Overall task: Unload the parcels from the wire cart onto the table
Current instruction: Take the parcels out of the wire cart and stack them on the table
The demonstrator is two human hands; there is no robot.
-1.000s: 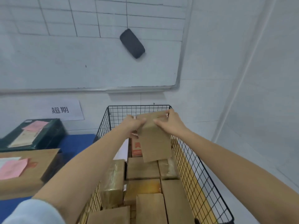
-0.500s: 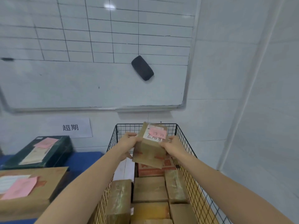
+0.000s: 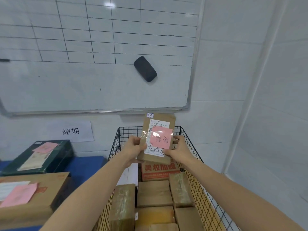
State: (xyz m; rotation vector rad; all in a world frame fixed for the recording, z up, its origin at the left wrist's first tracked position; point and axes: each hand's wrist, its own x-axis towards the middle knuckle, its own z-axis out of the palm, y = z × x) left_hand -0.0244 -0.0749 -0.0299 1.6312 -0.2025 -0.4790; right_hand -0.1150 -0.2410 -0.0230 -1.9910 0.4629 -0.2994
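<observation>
I hold a small brown cardboard parcel (image 3: 158,124) upright above the far end of the black wire cart (image 3: 195,172). Its face towards me carries a white shipping label and a pink note. My left hand (image 3: 133,148) grips its left edge and my right hand (image 3: 178,150) grips its right edge. Several brown parcels (image 3: 154,193) lie packed in the cart below, with an orange-printed box (image 3: 160,170) at the far end. The blue table (image 3: 86,165) stands to the cart's left.
On the table lie a dark green box (image 3: 41,155) with a pink note and a large brown box (image 3: 33,195) with a pink note. A whiteboard (image 3: 93,77) with a black eraser (image 3: 145,68) hangs on the wall ahead. White walls close the right side.
Both hands lifted the parcel out of the cart and turned it, so its labelled face with the pink note now faces me. The view tilted upward.
</observation>
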